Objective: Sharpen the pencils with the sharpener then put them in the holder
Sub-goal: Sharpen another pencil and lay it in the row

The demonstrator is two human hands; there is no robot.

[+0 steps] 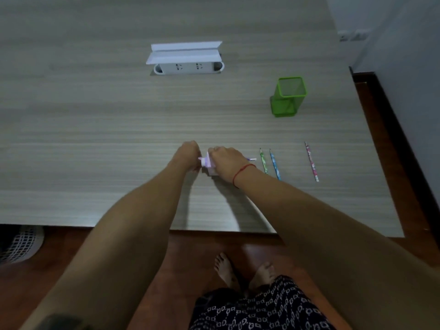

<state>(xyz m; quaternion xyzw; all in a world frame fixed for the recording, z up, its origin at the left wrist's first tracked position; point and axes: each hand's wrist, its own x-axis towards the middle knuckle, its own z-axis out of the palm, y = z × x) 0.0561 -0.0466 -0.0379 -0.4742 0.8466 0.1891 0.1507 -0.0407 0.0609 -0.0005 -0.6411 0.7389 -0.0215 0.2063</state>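
Pencil [251, 159] lies sideways in the sharpener [209, 166] on the counter [95, 139], its free end projecting rightward past the right hand [226, 157] closed over both, while the left hand [189, 151] grips the crank side.

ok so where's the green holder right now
In the head view, the green holder stands upright on the table at the far right, beyond the three loose pencils.

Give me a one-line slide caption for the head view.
Both hands work a pink sharpener on a pencil; three pencils and an empty green holder wait to the right.
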